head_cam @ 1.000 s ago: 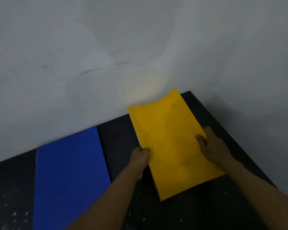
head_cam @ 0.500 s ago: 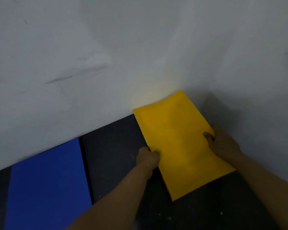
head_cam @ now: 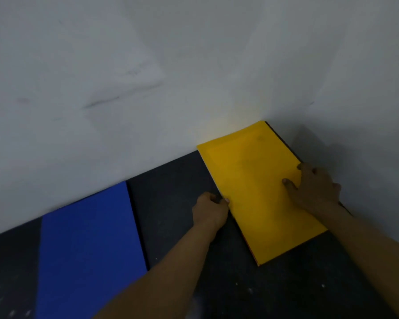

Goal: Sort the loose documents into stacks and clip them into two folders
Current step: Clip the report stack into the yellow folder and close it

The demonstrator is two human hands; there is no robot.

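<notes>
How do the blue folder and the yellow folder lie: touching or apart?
Apart. The head view shows a strip of dark table between the blue folder and the yellow folder.

left hand [head_cam: 210,210] and right hand [head_cam: 316,192] hold yellow folder [head_cam: 251,185].

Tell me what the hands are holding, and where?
The yellow folder: the left hand pinches its left edge, the right hand holds its right edge.
</notes>
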